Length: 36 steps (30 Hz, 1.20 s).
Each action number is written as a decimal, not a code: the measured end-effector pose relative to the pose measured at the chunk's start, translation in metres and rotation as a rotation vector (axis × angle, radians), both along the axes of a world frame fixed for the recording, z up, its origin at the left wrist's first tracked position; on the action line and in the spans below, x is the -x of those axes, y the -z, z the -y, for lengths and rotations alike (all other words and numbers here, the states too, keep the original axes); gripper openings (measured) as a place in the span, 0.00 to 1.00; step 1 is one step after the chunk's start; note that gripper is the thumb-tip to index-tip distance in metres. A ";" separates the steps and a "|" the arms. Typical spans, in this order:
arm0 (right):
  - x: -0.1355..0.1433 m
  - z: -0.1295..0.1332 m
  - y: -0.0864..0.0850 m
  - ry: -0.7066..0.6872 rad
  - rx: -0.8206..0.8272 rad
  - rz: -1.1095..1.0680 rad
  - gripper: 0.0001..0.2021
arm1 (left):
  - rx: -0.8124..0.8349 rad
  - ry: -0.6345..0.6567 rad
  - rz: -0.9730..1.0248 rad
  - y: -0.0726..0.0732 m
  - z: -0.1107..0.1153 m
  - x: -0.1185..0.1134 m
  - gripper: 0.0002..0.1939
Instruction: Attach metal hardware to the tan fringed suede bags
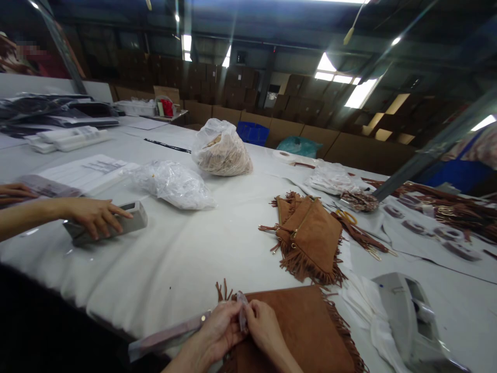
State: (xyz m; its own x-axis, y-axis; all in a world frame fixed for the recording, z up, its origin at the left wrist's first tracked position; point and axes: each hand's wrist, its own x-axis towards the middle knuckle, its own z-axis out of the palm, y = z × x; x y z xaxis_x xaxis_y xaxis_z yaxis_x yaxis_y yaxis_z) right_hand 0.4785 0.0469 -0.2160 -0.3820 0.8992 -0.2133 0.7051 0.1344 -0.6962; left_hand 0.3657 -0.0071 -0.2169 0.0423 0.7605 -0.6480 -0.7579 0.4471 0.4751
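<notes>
The left hand [219, 331] and the right hand [264, 326] meet at the near edge of the white table [186, 259], both pinching a small clear wrapper [242, 311] between the fingertips. It is held just above a brown fringed bag [303, 331] that lies under the hands. Between this bag and the pile of fringed bags [308, 238] there is open cloth. A tape dispenser [411, 316] stands at the right. A co-worker's hand [93, 215] presses on a grey box [116, 223] at the left. Cardboard boxes [233, 88] fill the back of the room.
</notes>
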 end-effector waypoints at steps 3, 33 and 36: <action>0.001 0.005 0.000 -0.016 -0.093 0.068 0.17 | -0.047 0.029 -0.304 0.007 -0.006 -0.005 0.10; 0.004 -0.012 -0.029 -0.366 -0.214 0.032 0.15 | 0.000 0.244 -0.295 0.004 0.015 0.017 0.24; 0.004 -0.011 -0.027 -0.341 -0.198 -0.016 0.14 | -0.006 0.211 -0.297 0.006 0.015 0.014 0.25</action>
